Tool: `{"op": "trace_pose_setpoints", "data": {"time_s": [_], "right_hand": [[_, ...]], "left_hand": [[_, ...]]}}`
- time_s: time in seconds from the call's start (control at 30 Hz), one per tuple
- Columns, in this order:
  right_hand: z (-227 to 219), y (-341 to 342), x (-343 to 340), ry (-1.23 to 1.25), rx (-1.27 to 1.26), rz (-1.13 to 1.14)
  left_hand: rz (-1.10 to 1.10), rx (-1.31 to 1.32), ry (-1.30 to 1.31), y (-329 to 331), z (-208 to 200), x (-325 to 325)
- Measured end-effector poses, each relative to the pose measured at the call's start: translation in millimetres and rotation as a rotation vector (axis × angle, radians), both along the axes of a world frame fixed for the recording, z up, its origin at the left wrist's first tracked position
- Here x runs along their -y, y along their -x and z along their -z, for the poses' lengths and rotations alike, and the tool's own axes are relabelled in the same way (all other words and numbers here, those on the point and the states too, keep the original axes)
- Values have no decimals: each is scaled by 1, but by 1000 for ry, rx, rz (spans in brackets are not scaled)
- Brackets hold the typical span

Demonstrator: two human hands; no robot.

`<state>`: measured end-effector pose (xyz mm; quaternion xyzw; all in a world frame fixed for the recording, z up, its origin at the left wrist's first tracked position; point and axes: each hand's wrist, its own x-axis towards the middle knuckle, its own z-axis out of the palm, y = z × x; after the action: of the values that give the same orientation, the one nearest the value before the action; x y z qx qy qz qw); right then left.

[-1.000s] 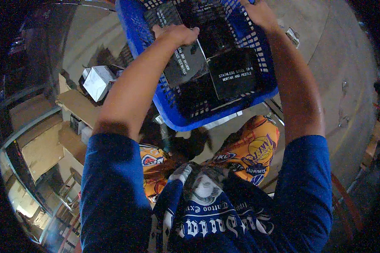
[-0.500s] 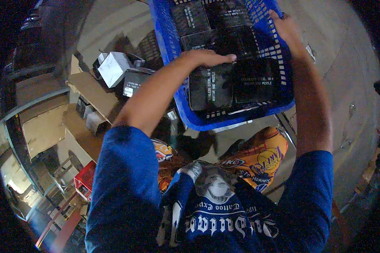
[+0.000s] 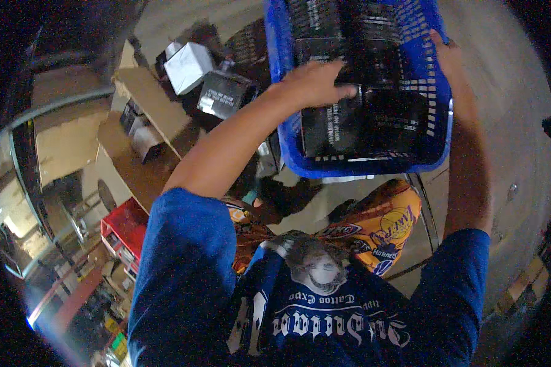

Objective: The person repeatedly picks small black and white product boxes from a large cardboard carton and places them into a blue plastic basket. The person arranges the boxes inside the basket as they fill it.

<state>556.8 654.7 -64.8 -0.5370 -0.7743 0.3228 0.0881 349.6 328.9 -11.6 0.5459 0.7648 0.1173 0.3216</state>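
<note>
A blue plastic basket (image 3: 291,139) stands ahead of me, packed with several black cardboard boxes with white print. My left hand (image 3: 321,82) is over the boxes, its thumb and fingers spread and nothing gripped. Just below its thumb lies the near left box (image 3: 323,131), with the near right box (image 3: 398,113) beside it. At the basket's right side my right hand (image 3: 448,56) has its fingers closed round the rim. Whether the left palm touches a box I cannot tell.
Left of the basket are a white box (image 3: 188,67) and a black box (image 3: 226,93). An opened brown carton (image 3: 156,101) with dark boxes inside stands further left, near a red crate (image 3: 125,229). Concrete floor (image 3: 502,104) stretches to the right.
The basket and both hands now appear further right in the view, as do the loose boxes and carton. My left hand's fingers have spread apart. My right hand keeps its hold on the rim.
</note>
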Motion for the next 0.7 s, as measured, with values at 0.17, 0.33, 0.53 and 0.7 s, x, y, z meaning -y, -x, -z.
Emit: {"op": "trace_pose_setpoints", "data": {"time_s": [0.17,0.33,0.53,0.7], "right_hand": [[-9,-5,8,3,-42,45],[-5,-4,-3,-92,29,84],[9,-9,-26,53,-26,-13],[-3,-6,-18,-108,225,-42]], "left_hand": [[-796,-83,-869,56,-67,115],[-1147,-200,-242,-4,31,247],[-1174,134,592,-86,190,309],[-1259,380,304,-62,185,325]]}}
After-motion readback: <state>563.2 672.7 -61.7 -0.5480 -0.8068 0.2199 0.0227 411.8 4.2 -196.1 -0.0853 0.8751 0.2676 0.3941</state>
